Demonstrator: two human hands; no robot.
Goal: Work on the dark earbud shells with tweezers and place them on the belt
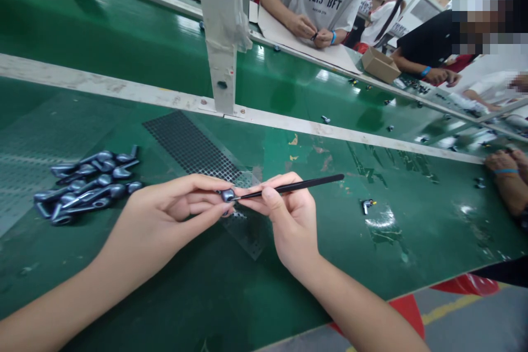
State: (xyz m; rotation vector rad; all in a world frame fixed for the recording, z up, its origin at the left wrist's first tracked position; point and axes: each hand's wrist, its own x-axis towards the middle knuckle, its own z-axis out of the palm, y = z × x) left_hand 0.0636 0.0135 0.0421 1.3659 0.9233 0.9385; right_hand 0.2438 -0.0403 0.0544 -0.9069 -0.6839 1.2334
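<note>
Between the thumb and fingers of my left hand (181, 203) is a small glossy blue-grey earbud shell (227, 195), its rounded end facing right. My right hand (291, 214) pinches a pair of black tweezers (309, 182), whose thin tip touches or nearly touches the shell. Under both hands lies a clear sheet with rows of black dots (193, 146). A pile of similar blue-grey shells (86, 184) rests on the green table to the left of my left hand.
One dark piece with a yellow bit (367, 206) lies right of my hands. A white post (223, 66) stands on the rail ahead. Beyond it, a conveyor belt (289, 82) carries scattered pieces. Co-workers' hands (315, 33) work across it; another person's hand (505, 162) is at far right.
</note>
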